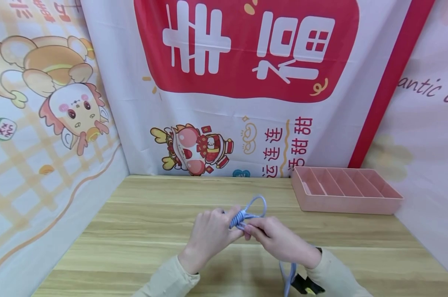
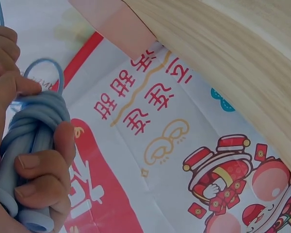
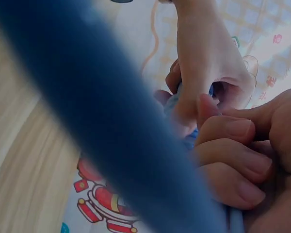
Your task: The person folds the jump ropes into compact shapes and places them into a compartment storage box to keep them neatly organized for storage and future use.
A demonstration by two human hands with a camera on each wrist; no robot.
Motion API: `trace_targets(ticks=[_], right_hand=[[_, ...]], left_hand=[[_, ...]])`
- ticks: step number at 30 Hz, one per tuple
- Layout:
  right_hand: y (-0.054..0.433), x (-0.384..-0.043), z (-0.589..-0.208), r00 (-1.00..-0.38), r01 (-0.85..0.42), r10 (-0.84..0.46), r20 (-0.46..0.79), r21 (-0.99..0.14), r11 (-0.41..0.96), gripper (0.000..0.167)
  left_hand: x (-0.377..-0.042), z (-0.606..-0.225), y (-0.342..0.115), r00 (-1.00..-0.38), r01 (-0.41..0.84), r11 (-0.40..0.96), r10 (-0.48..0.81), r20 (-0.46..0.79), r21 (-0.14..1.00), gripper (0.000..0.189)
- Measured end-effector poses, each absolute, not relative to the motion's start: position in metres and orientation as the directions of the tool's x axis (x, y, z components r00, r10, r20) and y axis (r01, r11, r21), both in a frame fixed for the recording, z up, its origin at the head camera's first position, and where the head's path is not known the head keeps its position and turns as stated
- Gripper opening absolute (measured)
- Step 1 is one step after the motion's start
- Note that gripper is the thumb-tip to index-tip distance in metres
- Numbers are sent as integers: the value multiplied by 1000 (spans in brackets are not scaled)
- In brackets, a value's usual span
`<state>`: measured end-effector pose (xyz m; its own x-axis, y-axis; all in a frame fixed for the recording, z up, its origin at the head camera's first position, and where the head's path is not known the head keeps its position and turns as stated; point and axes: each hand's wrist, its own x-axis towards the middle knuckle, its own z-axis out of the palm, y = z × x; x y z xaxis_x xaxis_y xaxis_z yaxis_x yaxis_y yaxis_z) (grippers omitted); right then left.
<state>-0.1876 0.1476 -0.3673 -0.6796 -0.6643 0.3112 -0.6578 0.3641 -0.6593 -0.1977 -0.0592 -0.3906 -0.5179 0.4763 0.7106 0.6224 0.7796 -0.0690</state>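
Note:
A light blue skipping rope (image 1: 237, 219) is bundled up, its cord wound in several turns around two handles. My left hand (image 1: 209, 233) grips this bundle, fingers curled round the handles (image 2: 36, 219) below the coils (image 2: 39, 111) in the left wrist view. From the top of the coils a small cord loop (image 1: 265, 203) stands out toward the back. My right hand (image 1: 279, 240) pinches the cord right beside the bundle, its fingers (image 3: 233, 160) curled in. More cord (image 1: 288, 277) hangs beneath the right wrist, and a blurred stretch of cord (image 3: 102, 116) crosses the right wrist view.
A pink tray (image 1: 352, 204) with several compartments stands at the table's back right. The wooden table (image 1: 153, 218) lies under both hands. Printed cloths (image 1: 246, 107) hang behind and at both sides. A black strap (image 1: 307, 285) shows by the right sleeve.

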Motion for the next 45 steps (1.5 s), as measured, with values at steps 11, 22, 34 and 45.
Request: trace_targets(ticks=[11, 22, 34, 45], right_hand=[[163, -196, -363, -625, -756, -691, 363, -503, 419, 4], [182, -204, -346, -623, -775, -682, 383, -418, 473, 10], [196, -215, -346, -498, -867, -627, 598, -365, 340, 16], [194, -225, -358, -504, -863, -587, 633, -373, 340, 14]], left_hand=[[-207, -388, -68, -522, 626, 750, 606, 600, -213, 29], [-205, -381, -70, -524, 729, 665, 696, 491, -163, 21], [-205, -381, -70, -400, 900, 435, 790, 465, 36, 13], [-201, -379, -67, -281, 940, 340, 724, 630, 28, 32]])
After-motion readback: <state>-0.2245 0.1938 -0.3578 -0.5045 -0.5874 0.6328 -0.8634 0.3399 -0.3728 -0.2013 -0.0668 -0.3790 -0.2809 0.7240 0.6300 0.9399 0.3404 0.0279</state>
